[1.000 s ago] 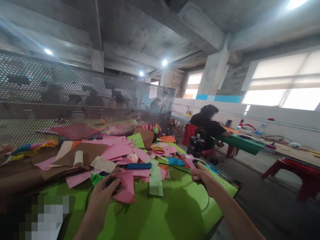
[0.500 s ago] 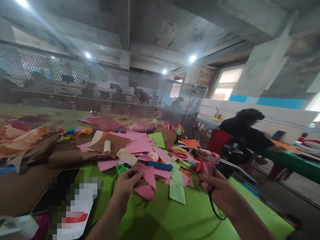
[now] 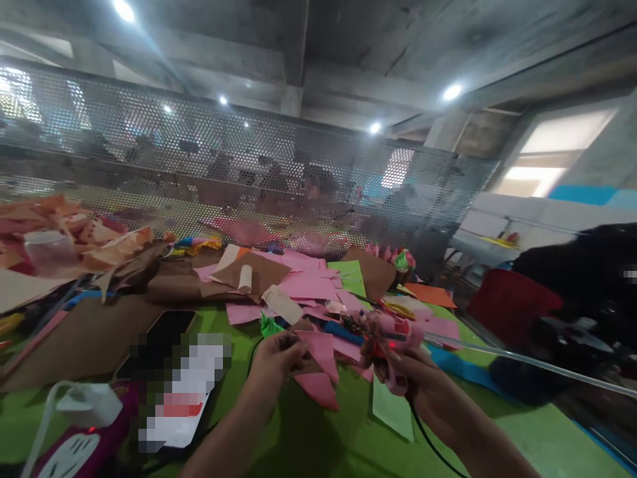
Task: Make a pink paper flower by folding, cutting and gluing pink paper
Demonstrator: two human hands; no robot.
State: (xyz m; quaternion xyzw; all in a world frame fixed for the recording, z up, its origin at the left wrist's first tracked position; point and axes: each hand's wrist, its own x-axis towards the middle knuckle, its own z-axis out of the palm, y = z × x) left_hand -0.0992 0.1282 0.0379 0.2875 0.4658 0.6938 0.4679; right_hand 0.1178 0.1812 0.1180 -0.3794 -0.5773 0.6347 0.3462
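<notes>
My right hand (image 3: 413, 372) is wrapped around a pink hot glue gun (image 3: 401, 328). A long clear glue stick (image 3: 517, 362) runs out of its back to the right, and a black cord hangs below. The nozzle end points left, toward my other hand. My left hand (image 3: 276, 362) is closed in a pinch on a pink paper piece (image 3: 321, 352) with brown showing in its gap; the fingertips partly hide the hold. Just behind lie a crumpled bright green piece (image 3: 270, 325) and a blue strip (image 3: 343, 332). A pale green sheet (image 3: 393, 411) lies below the gun.
Pink and brown paper scraps (image 3: 308, 285) pile across the green table (image 3: 562, 425). At left are a phone (image 3: 186, 398), a purple power strip (image 3: 74, 445) with a white plug, and a plastic cup (image 3: 50, 252). A perforated metal screen (image 3: 279, 172) stands behind. A person (image 3: 587, 272) sits at right.
The view has swung left, bringing the phone and power strip in. My right hand has brought the glue gun leftward, close to the left hand, which keeps its pinch on the pink paper piece.
</notes>
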